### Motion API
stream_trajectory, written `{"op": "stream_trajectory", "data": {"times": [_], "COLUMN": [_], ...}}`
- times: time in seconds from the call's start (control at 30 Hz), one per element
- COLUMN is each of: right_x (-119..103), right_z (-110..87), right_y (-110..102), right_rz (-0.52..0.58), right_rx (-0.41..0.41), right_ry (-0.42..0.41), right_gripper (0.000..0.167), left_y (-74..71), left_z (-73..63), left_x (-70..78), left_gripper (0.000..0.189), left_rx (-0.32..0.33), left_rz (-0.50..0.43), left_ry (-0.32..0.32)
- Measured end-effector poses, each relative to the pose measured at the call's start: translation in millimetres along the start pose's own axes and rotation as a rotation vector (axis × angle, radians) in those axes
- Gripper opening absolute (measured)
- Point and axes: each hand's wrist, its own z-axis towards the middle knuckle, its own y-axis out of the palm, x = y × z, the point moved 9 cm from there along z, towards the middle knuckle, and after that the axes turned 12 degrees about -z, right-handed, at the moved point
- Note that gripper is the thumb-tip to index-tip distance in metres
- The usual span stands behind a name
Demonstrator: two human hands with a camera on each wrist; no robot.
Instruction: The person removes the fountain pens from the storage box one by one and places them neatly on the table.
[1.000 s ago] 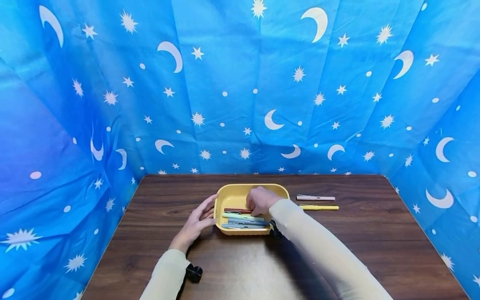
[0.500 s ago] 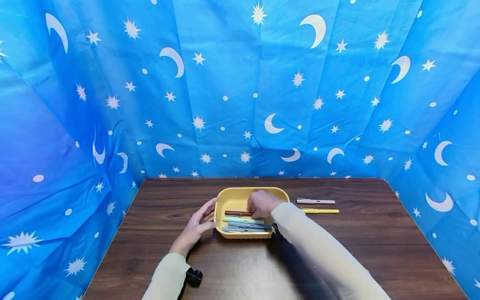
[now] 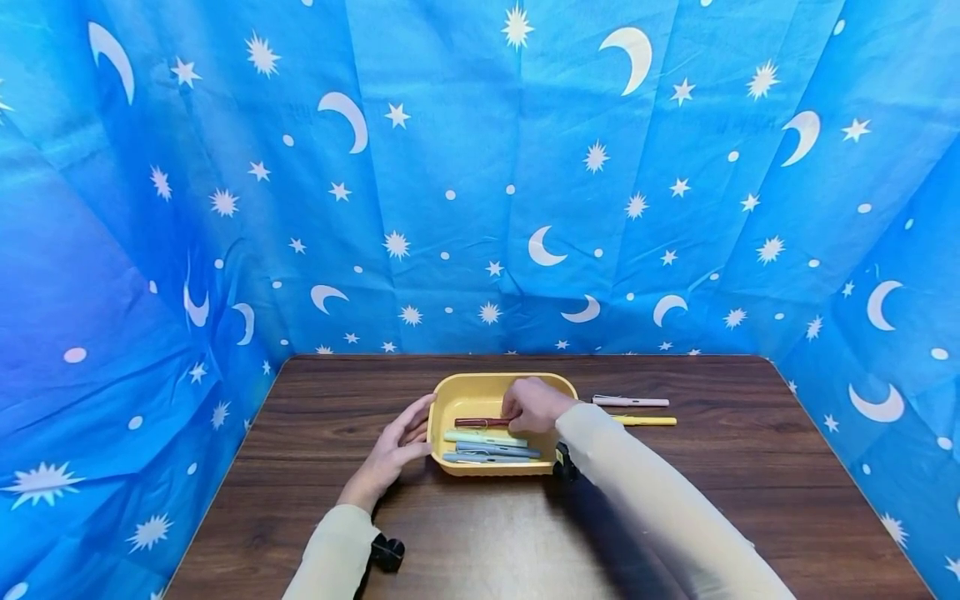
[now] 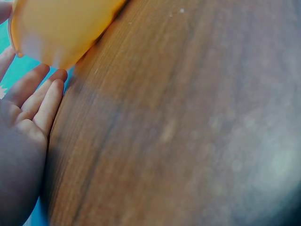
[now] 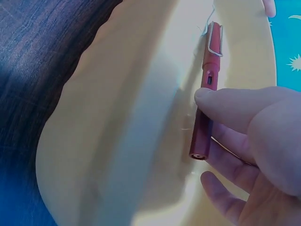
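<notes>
A yellow plastic bin point(image 3: 465, 382) holds several capped pens lying side by side. My right hand point(image 3: 536, 406) reaches inside it and pinches a dark red pen point(image 5: 207, 94) by the barrel, between thumb and fingers. This pen has a wire clip and a small window in its barrel. Nearer the front wall lie a pale green pen point(image 3: 486, 438) and blue-grey pens point(image 3: 491, 457). At the bin's left end, my left hand point(image 3: 388, 454) rests its outstretched fingers point(image 4: 49, 103) against the outer wall, thumb and fingers spread apart.
To the right of the bin, a pale pink pen point(image 3: 632, 402) and a yellow pen point(image 3: 648, 421) lie on the brown wooden table point(image 3: 750, 483); my right sleeve partly covers the yellow one. Blue cloth point(image 3: 480, 167) with moons and stars surrounds the table's back and sides.
My right hand has shifted slightly to the right, drawing the dark red pen along the bin and a little away from the pale green one. The left hand stays at the bin's left end.
</notes>
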Motion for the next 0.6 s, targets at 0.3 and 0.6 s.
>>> {"op": "stream_trajectory", "data": {"times": [0.3,0.6], "right_x": [3.3,6.7], "right_z": [-6.4,-15.1], "right_y": [-7.0,-20.5], "right_rz": [0.003,0.011], "right_rx": [0.036,0.153], "right_ry": [-0.021,-0.046], "right_gripper": [0.015,0.011], "left_y": [1.0,2.3], "left_z": [0.8,2.0], "left_x": [1.4,3.6], "left_gripper": [0.077,0.078], "left_rx": [-0.026,-0.048], "left_rz": [-0.019,-0.029], "left_ry": [0.043,0.086]}}
